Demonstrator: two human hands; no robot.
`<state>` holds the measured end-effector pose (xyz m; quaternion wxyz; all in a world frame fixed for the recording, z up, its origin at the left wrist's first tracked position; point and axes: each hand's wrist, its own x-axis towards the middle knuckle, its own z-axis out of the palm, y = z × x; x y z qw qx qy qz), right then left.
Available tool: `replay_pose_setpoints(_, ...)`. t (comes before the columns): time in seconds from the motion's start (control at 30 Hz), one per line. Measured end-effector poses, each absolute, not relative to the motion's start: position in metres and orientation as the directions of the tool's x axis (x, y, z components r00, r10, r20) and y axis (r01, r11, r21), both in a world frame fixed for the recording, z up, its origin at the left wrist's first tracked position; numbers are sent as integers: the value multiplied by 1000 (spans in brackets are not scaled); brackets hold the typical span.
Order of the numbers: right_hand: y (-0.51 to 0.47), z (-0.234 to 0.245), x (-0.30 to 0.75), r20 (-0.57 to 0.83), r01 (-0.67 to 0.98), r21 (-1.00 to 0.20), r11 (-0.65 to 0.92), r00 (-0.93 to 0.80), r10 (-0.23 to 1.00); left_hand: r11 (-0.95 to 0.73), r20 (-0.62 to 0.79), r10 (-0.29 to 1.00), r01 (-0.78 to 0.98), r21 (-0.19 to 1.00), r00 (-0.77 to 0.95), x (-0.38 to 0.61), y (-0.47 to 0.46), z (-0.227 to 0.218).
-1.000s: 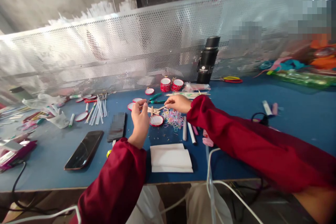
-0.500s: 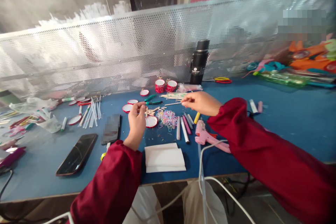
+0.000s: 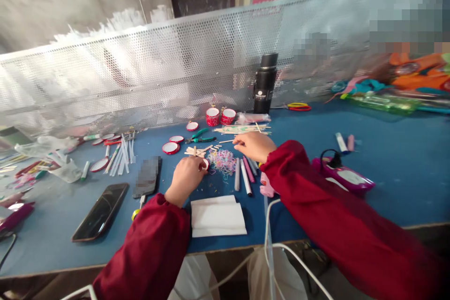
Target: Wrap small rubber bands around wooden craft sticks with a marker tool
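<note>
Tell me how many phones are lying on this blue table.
2. The glossy phone lies left of the left hand; the blurred-out phone lies between them. Others may be hidden under the clutter.

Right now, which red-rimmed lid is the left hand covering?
The lid beside the coloured loops: the left hand partly hides it, while the other lids in view lie clear of that hand.

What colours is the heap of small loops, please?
The heap mixes pastel pink, lilac and blue, best in the head view.
</note>
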<state>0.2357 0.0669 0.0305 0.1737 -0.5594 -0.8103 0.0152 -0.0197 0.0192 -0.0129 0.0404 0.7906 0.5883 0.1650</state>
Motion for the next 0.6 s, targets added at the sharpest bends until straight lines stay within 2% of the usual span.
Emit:
replay_pose_setpoints(0.13,74,13,234,233,859,-200,471,-425,874,-303,217,942,925,231,254,-19,17,-13)
replay_pose_setpoints(0.37,73,-2,231,175,798,-198,569,-542,822,-322,207,940,904,280,271,-12,6,-8)
replay_pose_setpoints(0.6,68,-3,225,195,783,-205,588,-556,808,-335,337,918,860,384,207,-8,7,-5)
